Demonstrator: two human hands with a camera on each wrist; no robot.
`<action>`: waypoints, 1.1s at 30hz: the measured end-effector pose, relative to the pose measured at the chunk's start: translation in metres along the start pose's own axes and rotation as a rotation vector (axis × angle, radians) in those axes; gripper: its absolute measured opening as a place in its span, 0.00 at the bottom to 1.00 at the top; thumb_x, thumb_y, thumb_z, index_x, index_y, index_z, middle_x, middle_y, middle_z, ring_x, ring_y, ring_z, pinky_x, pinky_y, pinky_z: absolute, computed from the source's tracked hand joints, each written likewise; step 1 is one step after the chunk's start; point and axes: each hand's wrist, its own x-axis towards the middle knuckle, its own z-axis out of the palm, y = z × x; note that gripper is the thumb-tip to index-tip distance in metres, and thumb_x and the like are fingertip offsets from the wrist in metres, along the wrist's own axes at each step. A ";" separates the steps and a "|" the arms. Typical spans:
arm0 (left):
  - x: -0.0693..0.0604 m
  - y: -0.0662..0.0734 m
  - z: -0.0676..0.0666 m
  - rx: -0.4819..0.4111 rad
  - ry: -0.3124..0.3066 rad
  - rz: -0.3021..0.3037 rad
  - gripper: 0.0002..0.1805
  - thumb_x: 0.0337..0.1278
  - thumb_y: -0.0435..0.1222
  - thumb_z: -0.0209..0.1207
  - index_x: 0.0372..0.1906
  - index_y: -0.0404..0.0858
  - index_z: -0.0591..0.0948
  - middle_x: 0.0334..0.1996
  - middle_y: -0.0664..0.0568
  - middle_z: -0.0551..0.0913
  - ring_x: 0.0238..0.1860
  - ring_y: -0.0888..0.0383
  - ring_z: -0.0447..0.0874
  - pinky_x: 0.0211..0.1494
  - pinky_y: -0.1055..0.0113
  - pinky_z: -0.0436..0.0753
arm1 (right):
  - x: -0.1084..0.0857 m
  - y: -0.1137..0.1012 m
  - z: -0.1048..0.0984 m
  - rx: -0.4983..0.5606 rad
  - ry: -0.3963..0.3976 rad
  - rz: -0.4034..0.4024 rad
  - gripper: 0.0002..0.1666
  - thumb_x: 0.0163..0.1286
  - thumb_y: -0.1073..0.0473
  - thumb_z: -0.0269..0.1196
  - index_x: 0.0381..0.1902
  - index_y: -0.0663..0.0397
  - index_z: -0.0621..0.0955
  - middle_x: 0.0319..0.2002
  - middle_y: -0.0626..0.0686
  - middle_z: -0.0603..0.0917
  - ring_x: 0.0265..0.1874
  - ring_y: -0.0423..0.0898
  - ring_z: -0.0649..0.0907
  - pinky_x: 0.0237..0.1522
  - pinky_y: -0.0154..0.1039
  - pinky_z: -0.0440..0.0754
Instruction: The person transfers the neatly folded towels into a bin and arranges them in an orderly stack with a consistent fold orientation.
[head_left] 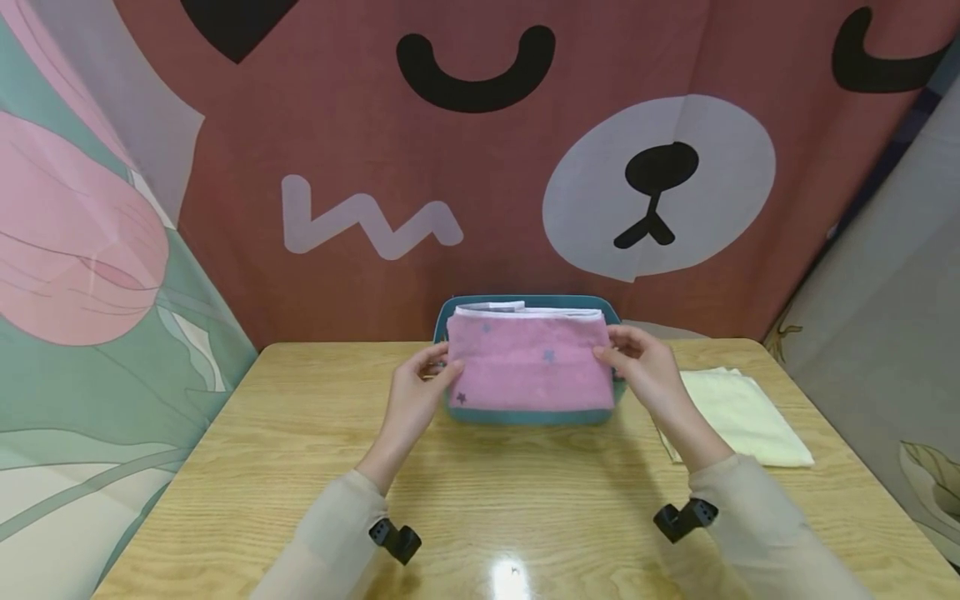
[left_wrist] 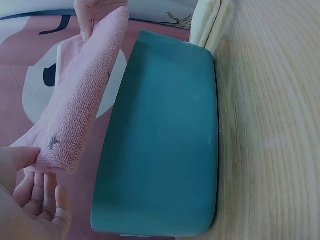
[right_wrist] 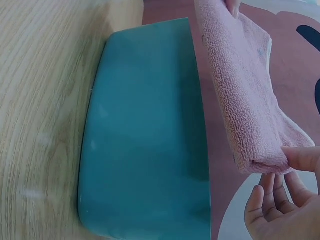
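Observation:
A folded pink towel (head_left: 531, 362) with small stars is held up by its two ends over a teal basket (head_left: 532, 417). My left hand (head_left: 416, 387) pinches the towel's left end between thumb and fingers; my right hand (head_left: 652, 375) pinches the right end. In the left wrist view the towel (left_wrist: 82, 95) hangs above the rim of the basket (left_wrist: 160, 135). The right wrist view shows the towel (right_wrist: 240, 90) above the basket (right_wrist: 145, 125), a gap between them. The basket's inside is hidden.
A folded pale yellow cloth (head_left: 742, 417) lies on the wooden table (head_left: 300, 433) to the right of the basket, beside my right forearm. Behind the table hangs a red curtain (head_left: 337, 125) with a bear print; more patterned curtains flank both sides.

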 end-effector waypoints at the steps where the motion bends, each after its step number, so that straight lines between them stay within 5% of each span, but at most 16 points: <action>1: 0.000 0.000 0.000 0.002 0.002 0.000 0.21 0.60 0.34 0.67 0.57 0.30 0.81 0.45 0.42 0.84 0.43 0.54 0.79 0.46 0.72 0.78 | 0.001 -0.001 0.000 -0.002 0.001 -0.003 0.25 0.70 0.56 0.65 0.60 0.64 0.77 0.45 0.55 0.80 0.37 0.36 0.78 0.35 0.31 0.78; 15: 0.006 0.001 0.006 -0.014 0.028 0.026 0.18 0.60 0.31 0.66 0.53 0.29 0.82 0.42 0.43 0.84 0.40 0.56 0.78 0.43 0.75 0.77 | 0.009 -0.002 0.002 -0.073 0.033 -0.034 0.22 0.70 0.57 0.64 0.58 0.62 0.78 0.45 0.57 0.81 0.39 0.43 0.77 0.34 0.31 0.76; 26: 0.014 0.003 0.007 0.021 0.005 0.028 0.17 0.62 0.33 0.65 0.55 0.31 0.82 0.47 0.42 0.83 0.44 0.50 0.78 0.39 0.75 0.78 | 0.020 0.001 0.006 -0.125 0.082 -0.152 0.18 0.69 0.61 0.65 0.54 0.66 0.81 0.41 0.60 0.83 0.39 0.45 0.78 0.37 0.28 0.75; 33: 0.019 0.003 0.007 0.032 0.010 0.030 0.17 0.62 0.33 0.65 0.55 0.32 0.82 0.48 0.44 0.83 0.45 0.51 0.78 0.40 0.73 0.79 | 0.025 0.001 0.008 -0.149 0.107 -0.195 0.17 0.69 0.62 0.64 0.54 0.64 0.81 0.42 0.60 0.83 0.40 0.48 0.77 0.38 0.36 0.72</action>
